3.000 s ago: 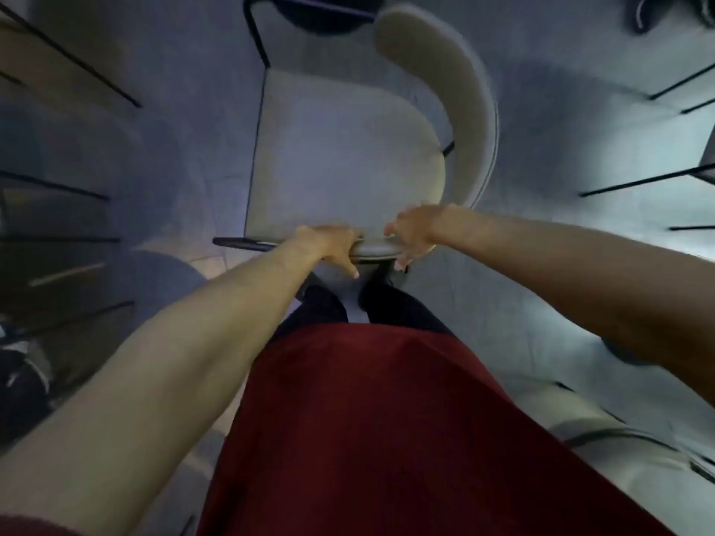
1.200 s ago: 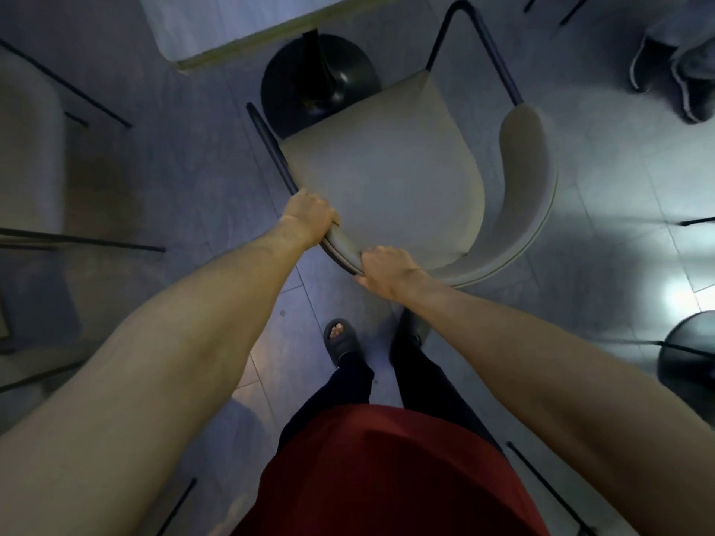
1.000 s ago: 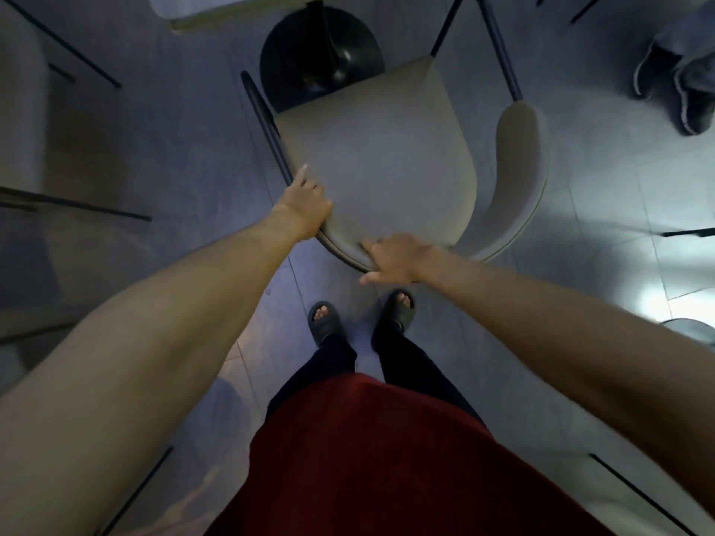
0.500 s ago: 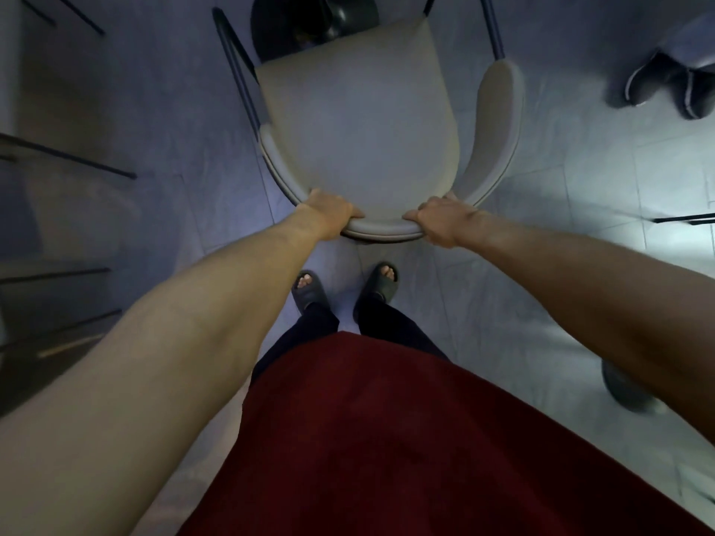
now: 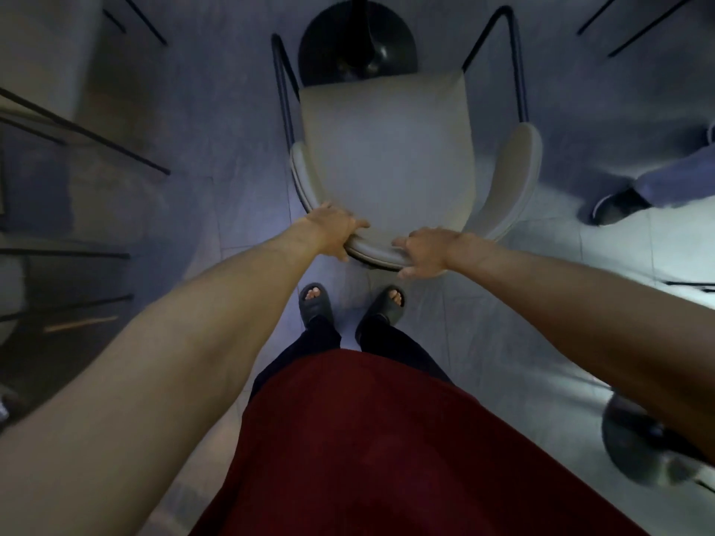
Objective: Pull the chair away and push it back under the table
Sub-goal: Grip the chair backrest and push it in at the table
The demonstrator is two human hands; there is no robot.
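Clasping the curved backrest rim, the left grip and right grip are both curling round the cream armchair, likely keeping it square for the push. Its padded seat and black tube frame are lying beyond the grips, front edge nearing the bench pedestal.

Setting: likely café or canteen seating. Evidence: tiled floor; cream padded chair at a black round pedestal base, top centre; second base lower right; thin black furniture legs at left.
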